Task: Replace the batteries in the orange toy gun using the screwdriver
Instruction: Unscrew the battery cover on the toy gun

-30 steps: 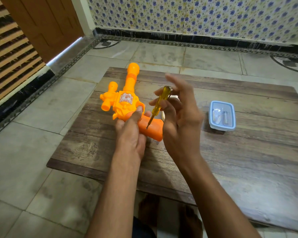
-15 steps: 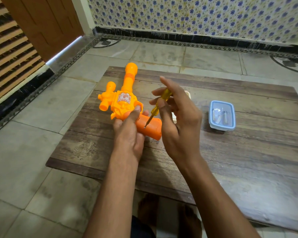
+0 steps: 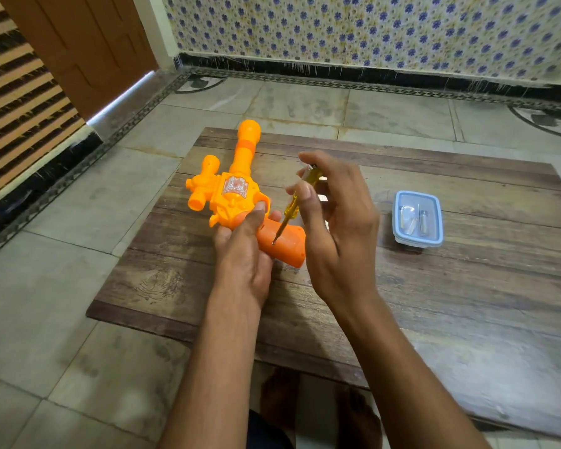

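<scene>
Here, in the head view, the left hand (image 3: 245, 251) grips the orange toy gun (image 3: 237, 196) near the tabletop's (image 3: 467, 303) left edge, steadying its handle for the screwdriver (image 3: 293, 205), pinched by the right hand (image 3: 340, 228), tip on the handle. A lidded container (image 3: 417, 218) sits towards the right edge. Tiled floor (image 3: 62, 254) surrounds; patterned wall (image 3: 370, 30) behind.

Low wooden table (image 3: 434, 286), dark plank grain, on grey tiled floor (image 3: 62, 286). Clear lidded container (image 3: 417, 218), blue rim, on tabletop at 3 o'clock; small contents indistinct. Brown door (image 3: 88, 43) at 10 o'clock. Blue-flower patterned wall (image 3: 370, 27) at 12 o'clock.
</scene>
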